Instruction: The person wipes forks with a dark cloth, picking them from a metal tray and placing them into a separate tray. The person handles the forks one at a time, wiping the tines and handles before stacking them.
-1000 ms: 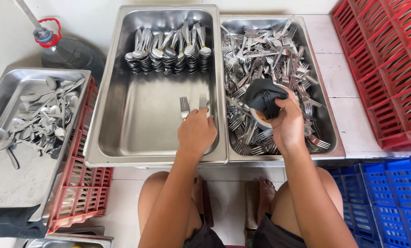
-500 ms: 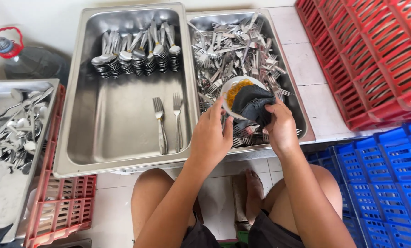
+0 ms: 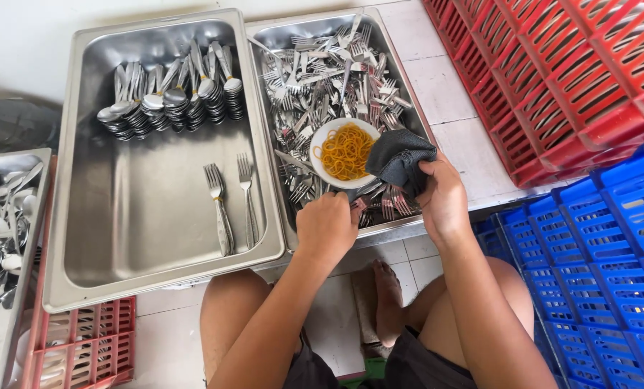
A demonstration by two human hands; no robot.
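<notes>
We see two bare forearms rising from the bottom of the frame, with no sleeves, watch, bracelet or rings on them. The left hand point(image 3: 327, 227) sits at centre frame and the right hand point(image 3: 444, 198) just right of centre; both are ungloved. At the bottom centre, dark grey fabric shorts point(image 3: 415, 360) cover the upper thighs, leaving the knees uncovered. One bare foot point(image 3: 388, 302) shows between the legs, wearing no shoe or sock.
</notes>
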